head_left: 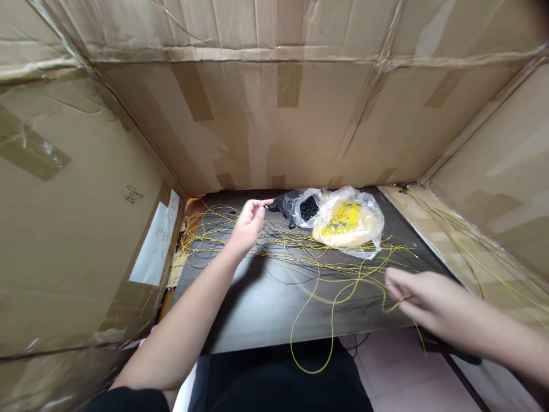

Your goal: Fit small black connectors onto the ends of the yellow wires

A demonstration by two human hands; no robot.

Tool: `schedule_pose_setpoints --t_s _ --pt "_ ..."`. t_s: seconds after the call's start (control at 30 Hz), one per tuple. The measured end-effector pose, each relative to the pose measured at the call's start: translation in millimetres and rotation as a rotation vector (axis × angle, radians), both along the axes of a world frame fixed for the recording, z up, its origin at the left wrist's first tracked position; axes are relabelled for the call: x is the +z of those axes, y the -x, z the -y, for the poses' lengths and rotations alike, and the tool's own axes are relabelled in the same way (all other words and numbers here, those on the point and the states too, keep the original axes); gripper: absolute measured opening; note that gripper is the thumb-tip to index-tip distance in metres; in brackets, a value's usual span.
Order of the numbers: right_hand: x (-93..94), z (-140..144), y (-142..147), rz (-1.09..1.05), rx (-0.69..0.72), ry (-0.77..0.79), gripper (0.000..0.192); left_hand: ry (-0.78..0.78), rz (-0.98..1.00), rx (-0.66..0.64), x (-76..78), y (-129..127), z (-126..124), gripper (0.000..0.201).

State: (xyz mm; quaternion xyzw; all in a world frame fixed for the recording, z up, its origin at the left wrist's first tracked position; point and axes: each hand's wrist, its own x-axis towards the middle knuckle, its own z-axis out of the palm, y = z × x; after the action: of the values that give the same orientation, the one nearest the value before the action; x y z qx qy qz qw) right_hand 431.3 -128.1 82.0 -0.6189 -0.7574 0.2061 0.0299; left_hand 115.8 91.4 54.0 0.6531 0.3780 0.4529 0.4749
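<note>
My left hand [251,223] is held above the far part of the table, thumb and forefinger pinched on a small dark piece [266,206] whose kind I cannot make out. Just beyond its fingertips several black parts spill from a clear bag of black pieces [309,208]. My right hand [414,292], a little blurred, is closed around a yellow wire [391,309] at the table's right side. One wire end hangs below that fist. Long loops of thin yellow wire [317,286] cross the table, and one loop droops over the front edge.
A clear bag with small yellow pieces [343,219] lies beside the black ones on the dark table [249,315]. Cardboard walls [274,131] enclose the back and both sides. More yellow wires [463,229] run along the right wall. A white paper label [155,243] is on the left wall.
</note>
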Motion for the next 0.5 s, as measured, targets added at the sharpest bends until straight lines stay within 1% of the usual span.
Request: schedule_pose_setpoints --t_s 0.03,0.1,0.17,0.2,0.23,0.3,0.37,0.5 --pt "-22.7 7.8 8.5 0.021 -0.037 -0.011 0.016 0.069 0.124 0.012 5.2 4.3 -2.1 0.021" --pt "-64.0 19.4 17.8 0.095 -0.154 -0.058 0.023 0.129 0.324 0.066 16.1 15.6 -5.6 0.022" --pt "-93.9 24.5 17.0 0.182 -0.278 -0.111 0.03 0.11 0.434 0.14 27.0 29.7 -8.0 0.024" --pt "-103.4 24.3 13.3 0.23 -0.319 -0.125 0.035 0.08 0.469 0.193 32.2 37.3 -9.0 0.024" --pt "-109.2 22.0 7.8 0.277 -0.348 -0.136 0.038 0.046 0.496 0.248 37.1 45.0 -9.8 0.024" --pt "-112.8 11.2 -6.7 0.353 -0.376 -0.142 0.042 -0.023 0.522 0.352 45.3 59.5 -11.6 0.022" --pt "-110.6 -7.0 -23.8 0.404 -0.382 -0.138 0.043 -0.07 0.522 0.438 50.8 71.9 -13.8 0.021" --pt "-104.1 -53.0 -58.5 0.474 -0.399 -0.09 0.043 -0.116 0.473 0.523 52.6 89.1 -19.3 0.016"
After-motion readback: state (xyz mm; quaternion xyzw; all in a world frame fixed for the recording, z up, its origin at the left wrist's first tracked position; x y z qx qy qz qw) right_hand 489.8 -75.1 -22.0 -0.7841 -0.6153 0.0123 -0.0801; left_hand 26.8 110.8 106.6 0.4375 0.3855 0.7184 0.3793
